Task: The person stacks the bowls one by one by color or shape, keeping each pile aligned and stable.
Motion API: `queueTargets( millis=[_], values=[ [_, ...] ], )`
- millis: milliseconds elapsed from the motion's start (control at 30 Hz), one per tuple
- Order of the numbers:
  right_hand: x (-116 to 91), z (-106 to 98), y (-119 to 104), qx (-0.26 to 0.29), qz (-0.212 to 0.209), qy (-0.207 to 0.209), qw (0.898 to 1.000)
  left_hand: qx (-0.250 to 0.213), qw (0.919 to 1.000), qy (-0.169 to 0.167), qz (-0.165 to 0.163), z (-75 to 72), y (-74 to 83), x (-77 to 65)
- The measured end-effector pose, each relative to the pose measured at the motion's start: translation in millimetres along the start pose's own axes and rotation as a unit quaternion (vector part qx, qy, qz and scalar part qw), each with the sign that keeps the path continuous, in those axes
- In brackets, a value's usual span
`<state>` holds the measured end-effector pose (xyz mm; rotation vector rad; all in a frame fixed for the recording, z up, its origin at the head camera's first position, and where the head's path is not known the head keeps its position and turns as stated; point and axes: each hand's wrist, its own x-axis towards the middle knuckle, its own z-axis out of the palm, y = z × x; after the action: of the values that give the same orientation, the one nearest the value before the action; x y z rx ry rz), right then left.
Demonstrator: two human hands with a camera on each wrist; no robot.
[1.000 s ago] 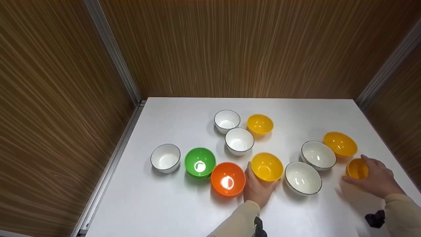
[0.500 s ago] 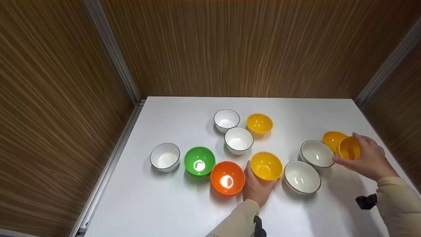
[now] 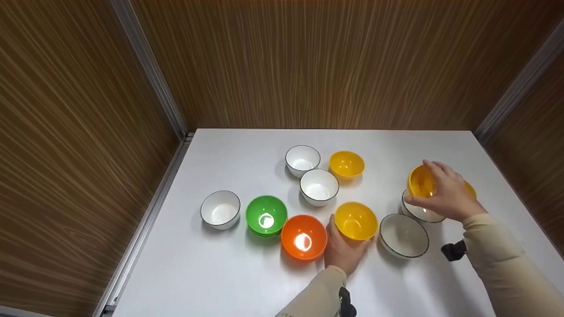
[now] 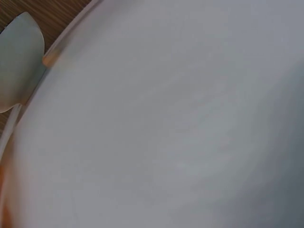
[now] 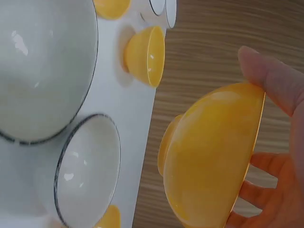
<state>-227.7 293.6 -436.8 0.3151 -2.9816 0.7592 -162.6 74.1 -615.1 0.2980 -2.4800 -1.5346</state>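
Observation:
In the head view my left hand [image 3: 343, 253] holds a yellow bowl [image 3: 356, 220] from its near side, fingers on the left and thumb to the right. My right hand [image 3: 454, 196] grips another yellow bowl [image 3: 421, 180] by its rim, thumb opposite the fingers. That bowl [image 5: 213, 147] is tilted in the right wrist view, raised beside the white bowls. It overlaps the farther right-hand white bowl [image 3: 425, 215]; a nearer white bowl [image 3: 403, 237] stands in front. Behind the right hand, a third yellow bowl [image 3: 472, 190] is mostly hidden. The left wrist view shows mainly a blurred pale surface.
An orange bowl [image 3: 304, 237] stands just left of my left hand, beside stacked green bowls [image 3: 266, 213]. One white bowl [image 3: 220, 209] is at far left. Farther back are two white bowls [image 3: 319, 187] and a yellow bowl [image 3: 346, 164]. Wood-grain panels [image 3: 282, 66] enclose the table.
My right hand has carried its yellow bowl up and leftward, from the table's right side, past the rear yellow bowl to over the white one. My left hand stays on its bowl.

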Motion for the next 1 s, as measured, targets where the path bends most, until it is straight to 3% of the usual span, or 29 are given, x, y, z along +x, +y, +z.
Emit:
queueTargets(
  millis=[300,667,1000],
  values=[
    [17.3,38.4,-30.6,-0.005,-0.036,-0.042,0.998,0.008,0.9996,-0.023,-0.013,-2.1,0.8,0.4],
    [20.4,89.8,-70.5,-0.022,-0.107,-0.082,0.991,0.026,0.9995,-0.015,0.002,-3.1,-1.4,3.1],
    [16.7,120.9,-80.8,-0.036,-0.135,-0.105,0.985,0.048,0.9983,-0.029,0.010,-4.3,0.1,3.1]
  ],
)
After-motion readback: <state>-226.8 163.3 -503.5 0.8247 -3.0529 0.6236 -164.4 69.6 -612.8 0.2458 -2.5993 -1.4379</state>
